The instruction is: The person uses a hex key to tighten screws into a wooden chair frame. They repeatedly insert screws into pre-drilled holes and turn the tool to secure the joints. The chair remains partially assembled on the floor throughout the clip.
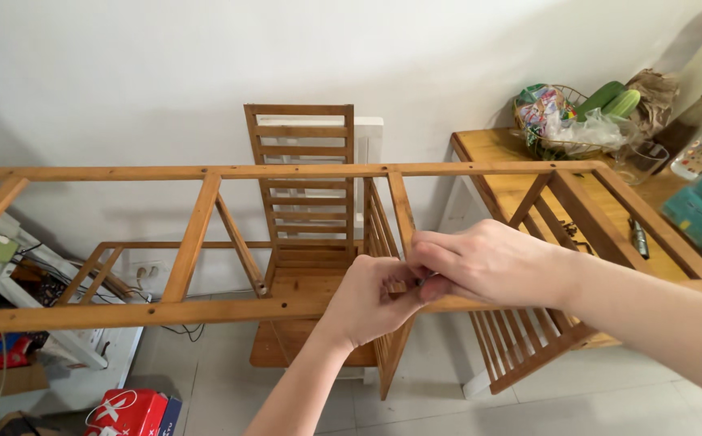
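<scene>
A long wooden ladder-like frame (206,171) lies on its side across the view, with crossbars between two rails. My left hand (371,300) is closed at the joint where a crossbar (400,206) meets the near rail (125,313). My right hand (488,262) reaches in from the right and pinches a small dark metal piece, hardly visible, at the same joint. The fingers of both hands meet there and hide the joint itself.
A slatted wooden panel (302,194) leans on the white wall behind. At the right a wooden table (520,190) carries a basket of vegetables (565,121), a glass, bottles and a small tool (638,237). Clutter, cables and red boxes (129,412) lie at lower left.
</scene>
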